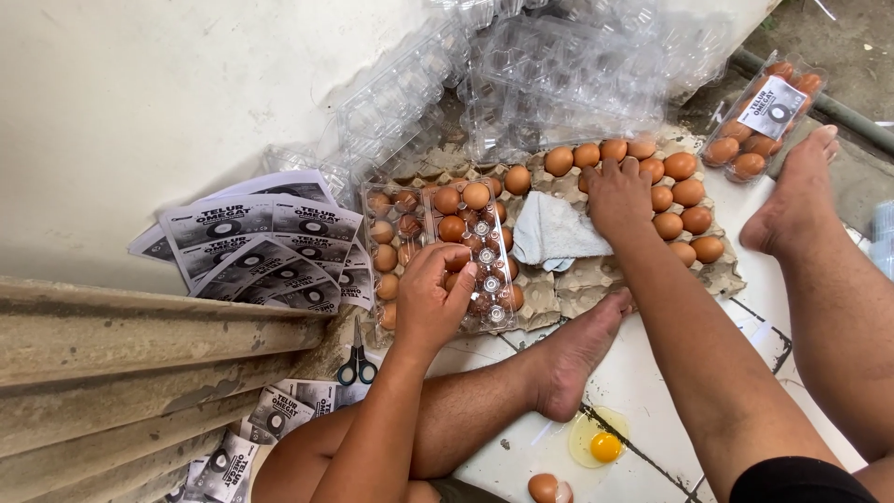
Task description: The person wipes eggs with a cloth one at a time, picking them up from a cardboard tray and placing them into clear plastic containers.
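Left grip (438, 291) clamps a brown egg (458, 254) directly over the clear plastic carton (438, 256). Right grip (616, 194), fingers together, presses on eggs in the cardboard tray (596, 279), beside the white cloth (556, 233).

The eggs (672, 197) are brown, on a grey-brown cardboard tray (596, 279). The open carton (484, 256) is clear plastic. The cloth (556, 231) is white. The scissors (357, 365) have black-and-blue handles. The leaflets (261, 244) are black and white. The floor (652, 373) is white tiles, with a yellow yolk (605, 447).
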